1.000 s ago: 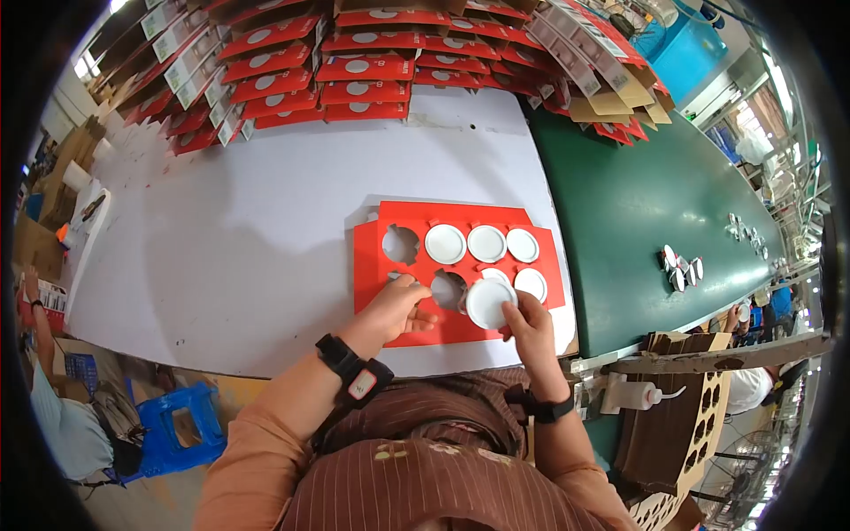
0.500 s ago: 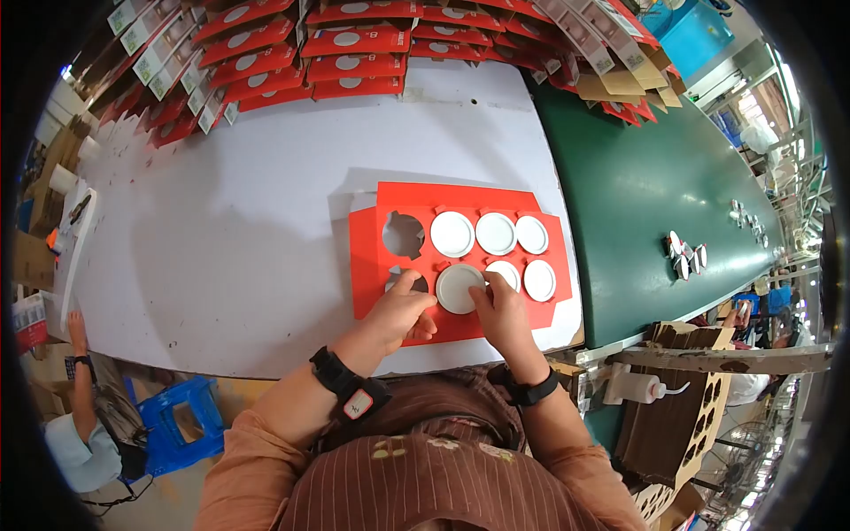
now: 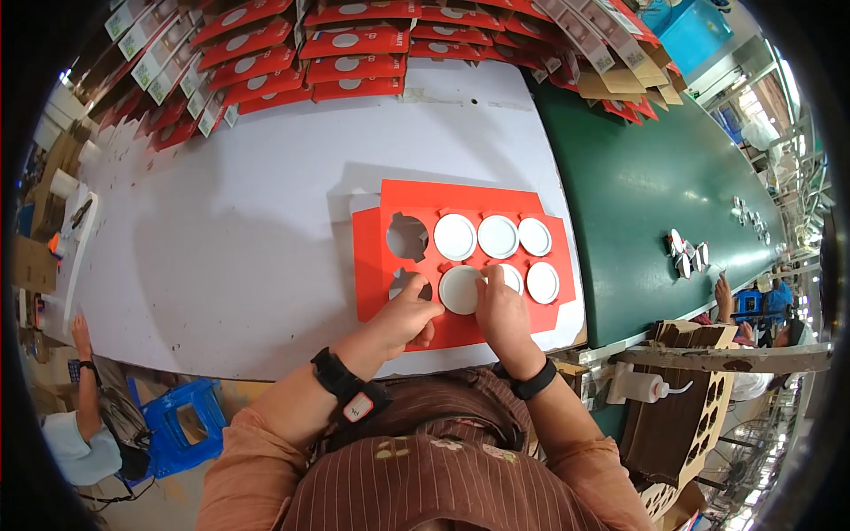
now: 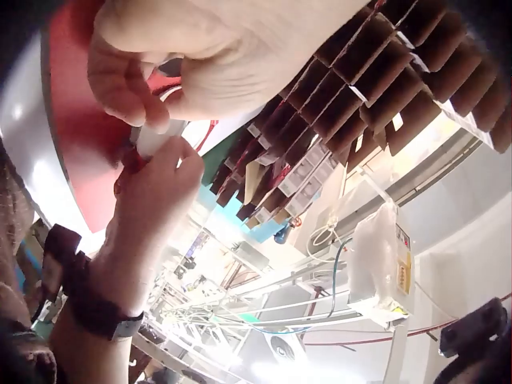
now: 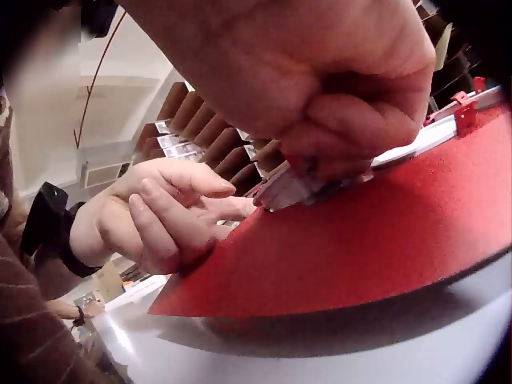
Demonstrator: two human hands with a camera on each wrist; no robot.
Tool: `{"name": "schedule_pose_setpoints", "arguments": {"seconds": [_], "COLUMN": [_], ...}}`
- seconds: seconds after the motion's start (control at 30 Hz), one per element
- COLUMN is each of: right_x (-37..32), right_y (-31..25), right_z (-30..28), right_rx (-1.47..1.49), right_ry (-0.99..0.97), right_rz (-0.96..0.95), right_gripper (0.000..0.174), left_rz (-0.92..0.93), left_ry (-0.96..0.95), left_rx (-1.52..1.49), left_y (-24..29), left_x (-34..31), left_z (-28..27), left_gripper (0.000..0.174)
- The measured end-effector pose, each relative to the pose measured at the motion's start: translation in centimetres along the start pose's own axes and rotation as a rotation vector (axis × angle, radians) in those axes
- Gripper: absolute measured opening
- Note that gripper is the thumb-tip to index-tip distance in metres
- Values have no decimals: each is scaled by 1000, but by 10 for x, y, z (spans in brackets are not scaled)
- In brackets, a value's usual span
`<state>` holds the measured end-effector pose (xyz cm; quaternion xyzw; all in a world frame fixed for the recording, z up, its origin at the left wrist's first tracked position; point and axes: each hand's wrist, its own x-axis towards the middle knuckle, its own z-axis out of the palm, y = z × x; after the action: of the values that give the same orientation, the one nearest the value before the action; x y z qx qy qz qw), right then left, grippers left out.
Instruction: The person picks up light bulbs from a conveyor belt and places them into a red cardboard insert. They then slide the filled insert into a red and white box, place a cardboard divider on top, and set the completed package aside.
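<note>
A red cardboard sheet [image 3: 460, 198] with two rows of round cutouts lies on the white table. White discs with raised rims fill several cutouts; the two at the left end show no disc. My right hand [image 3: 505, 317] pinches the right edge of a white disc [image 3: 458, 292] at a lower-row cutout. My left hand [image 3: 397, 320] is just left of that disc, its relaxed fingers over the lower left cutout [image 3: 407, 285]. In the right wrist view the left hand [image 5: 164, 216] reaches toward the disc's rim, fingers loosely bent. The right fingertips are partly hidden there.
Stacked red boxes [image 3: 354, 66] with open brown ends line the table's back. A green table [image 3: 637, 203] adjoins on the right, with a small cluster of discs [image 3: 687, 255] on it. Below right stand brown cardboard sheets [image 3: 660, 425] and a white bottle [image 3: 639, 387].
My right hand has carried the disc leftward and down onto the lower-row cutout and now pinches its edge there. My left hand has stayed beside the lower left cutout.
</note>
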<state>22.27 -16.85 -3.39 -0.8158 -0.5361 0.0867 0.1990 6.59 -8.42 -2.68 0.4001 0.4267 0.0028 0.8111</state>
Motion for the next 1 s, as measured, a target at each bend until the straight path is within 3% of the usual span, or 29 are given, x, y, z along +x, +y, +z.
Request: {"name": "schedule_pose_setpoints", "arguments": {"seconds": [0.07,0.2,0.3,0.37,0.47,0.57,0.63,0.77,0.83,1.0], "right_x": [0,1,-2,0,-4,-18,-28,-26,-23,-17], "right_y": [-2,6,-1,-4,-11,-9,0,0,4,2], "right_z": [-2,8,7,3,-13,-24,-5,3,5,6], "right_rx": [44,159,64,-174,-332,-212,-182,-78,-47,-195], "right_ry": [-81,-35,-26,-168,-214,-81,-82,-121,-137,-191], "right_rz": [69,43,28,-20,-135,-219,-235,-221,-213,-228], "right_gripper": [18,19,15,18,17,12,10,13,17,17], "left_rz": [-19,37,60,79,93,93,58,41,44,53], "left_ry": [7,58,79,87,160,250,208,258,261,271], "left_rx": [11,-6,-9,-21,13,7,-22,12,53,42], "left_y": [0,-5,-15,-20,-21,-15,-20,-17,-12,-14], "left_x": [1,6,12,17,17,16,21,22,17,19], "left_z": [4,10,9,9,14,16,14,18,21,21], "left_gripper": [57,58,58,57,52,47,59,57,36,36]}}
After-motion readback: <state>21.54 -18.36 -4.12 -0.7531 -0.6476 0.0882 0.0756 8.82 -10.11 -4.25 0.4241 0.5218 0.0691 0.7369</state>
